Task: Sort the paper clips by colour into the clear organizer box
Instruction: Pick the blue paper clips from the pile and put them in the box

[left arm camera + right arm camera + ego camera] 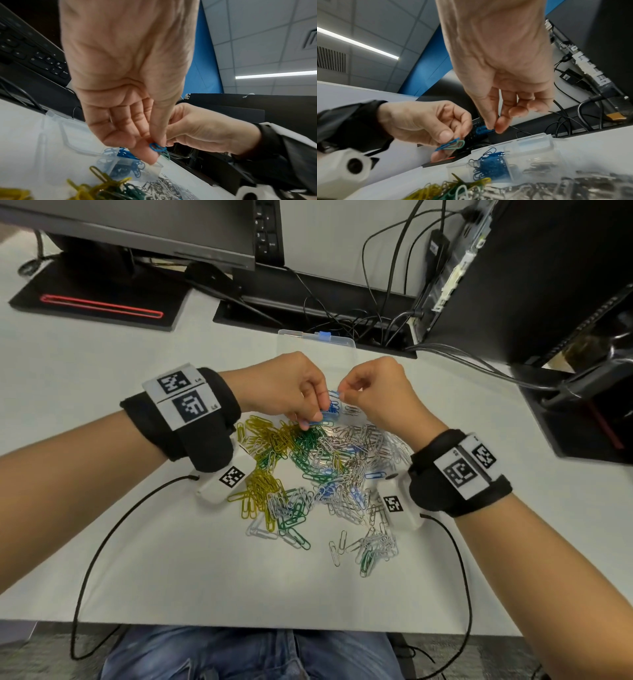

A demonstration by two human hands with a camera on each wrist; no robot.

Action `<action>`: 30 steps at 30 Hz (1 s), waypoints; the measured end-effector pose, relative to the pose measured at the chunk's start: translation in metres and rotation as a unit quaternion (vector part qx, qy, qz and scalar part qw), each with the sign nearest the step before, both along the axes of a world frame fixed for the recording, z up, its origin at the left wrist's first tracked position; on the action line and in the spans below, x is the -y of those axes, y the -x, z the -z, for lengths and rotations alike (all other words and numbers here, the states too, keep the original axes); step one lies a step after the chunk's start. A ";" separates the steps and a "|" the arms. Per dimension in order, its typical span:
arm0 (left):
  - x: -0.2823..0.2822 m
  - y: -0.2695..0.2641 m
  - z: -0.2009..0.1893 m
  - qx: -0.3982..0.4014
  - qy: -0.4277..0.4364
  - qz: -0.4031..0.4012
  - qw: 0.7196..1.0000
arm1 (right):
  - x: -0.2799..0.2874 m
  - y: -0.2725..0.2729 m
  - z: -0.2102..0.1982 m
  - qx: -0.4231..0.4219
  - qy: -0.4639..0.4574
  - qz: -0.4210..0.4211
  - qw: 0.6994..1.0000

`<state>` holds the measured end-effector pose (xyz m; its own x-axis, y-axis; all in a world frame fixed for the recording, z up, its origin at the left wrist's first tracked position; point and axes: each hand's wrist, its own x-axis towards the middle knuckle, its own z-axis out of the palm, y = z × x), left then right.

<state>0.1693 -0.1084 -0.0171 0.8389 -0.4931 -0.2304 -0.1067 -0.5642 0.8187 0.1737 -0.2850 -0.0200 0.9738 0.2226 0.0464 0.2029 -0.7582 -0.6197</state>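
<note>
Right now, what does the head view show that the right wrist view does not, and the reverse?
Only the head view shows the whole mixed pile of paper clips on the desk and both wristbands.

Only the right wrist view shows blue clips already inside the clear organizer box, and a green clip linked to the left hand's blue one.

Both show the right hand pinching blue clips.

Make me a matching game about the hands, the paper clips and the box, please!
Things:
1. left hand
2. right hand
3. clear organizer box
4. yellow clips

States:
A. lie loose on the table
B. pinches a blue clip and a green clip together
C. holds a pile of blue clips in one compartment
D. pinches something small and blue

Pairs: 1-B, 2-D, 3-C, 4-A
</note>
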 end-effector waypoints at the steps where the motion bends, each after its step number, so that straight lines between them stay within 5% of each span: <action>1: -0.001 0.001 0.000 -0.003 0.005 -0.006 1.000 | -0.002 -0.002 -0.001 0.000 0.005 0.006 1.000; 11: -0.002 0.002 -0.002 -0.012 0.092 -0.055 0.994 | -0.001 0.017 -0.004 -0.134 -0.203 0.028 0.970; 15: -0.001 -0.006 -0.007 0.008 0.077 -0.053 0.996 | 0.014 0.017 -0.003 -0.140 -0.189 0.049 0.971; 20: 0.009 -0.020 -0.003 0.136 -0.025 -0.077 0.987 | 0.026 0.023 -0.002 -0.141 -0.144 0.052 0.978; 26: 0.016 -0.013 0.003 0.275 -0.141 -0.012 0.951 | 0.026 0.032 -0.004 -0.141 -0.111 0.028 0.983; 30: 0.018 0.015 0.001 0.202 -0.189 0.122 0.953 | 0.033 0.035 -0.004 -0.132 -0.021 0.005 0.991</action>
<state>0.1543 -0.1269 -0.0178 0.7676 -0.6309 -0.1130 -0.5363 -0.7287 0.4259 0.1385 -0.3184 -0.0164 0.9555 0.2152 -0.2018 0.0210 -0.7320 -0.6810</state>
